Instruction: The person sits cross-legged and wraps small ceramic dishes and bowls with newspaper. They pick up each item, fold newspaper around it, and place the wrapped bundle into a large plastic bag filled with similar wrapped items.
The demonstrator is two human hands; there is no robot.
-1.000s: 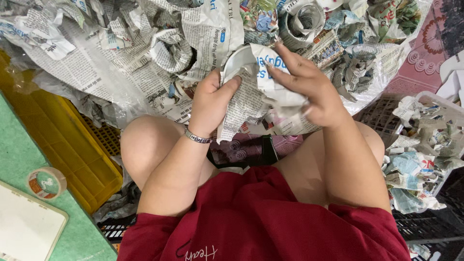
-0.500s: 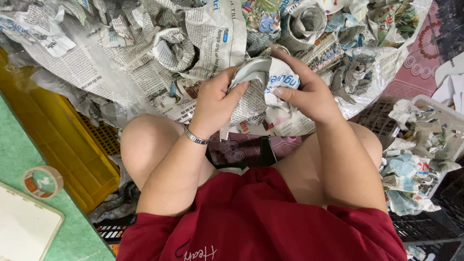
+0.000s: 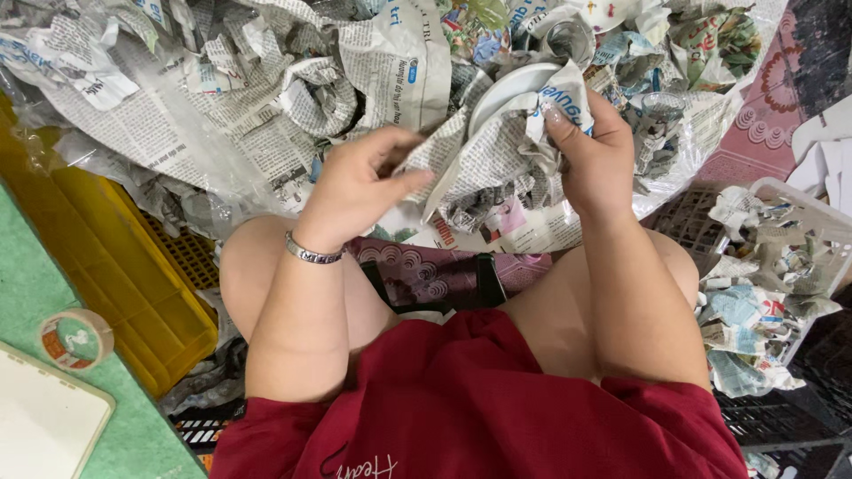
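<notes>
A round white ceramic plate (image 3: 510,89), half swathed in a crumpled sheet of printed newspaper (image 3: 497,164), sits between the two hands above the person's knees, only its upper rim showing clear of the paper. The right hand (image 3: 590,155) is closed on the plate's right side, fingers pressing a fold of the sheet against it. The left hand (image 3: 355,186), with a silver chain bracelet (image 3: 312,255) at the wrist, pinches the left edge of the same sheet between thumb and fingers. Beyond the hands lies a large heap of crumpled newspaper (image 3: 222,98) over clear plastic. At the left stands a yellow plastic crate (image 3: 115,257), and beside it, on a green surface, a roll of clear tape (image 3: 75,339). At the right a white plastic basket (image 3: 799,191) holds paper-wrapped bundles (image 3: 754,302). A dark red shirt (image 3: 479,408) fills the lower edge.
</notes>
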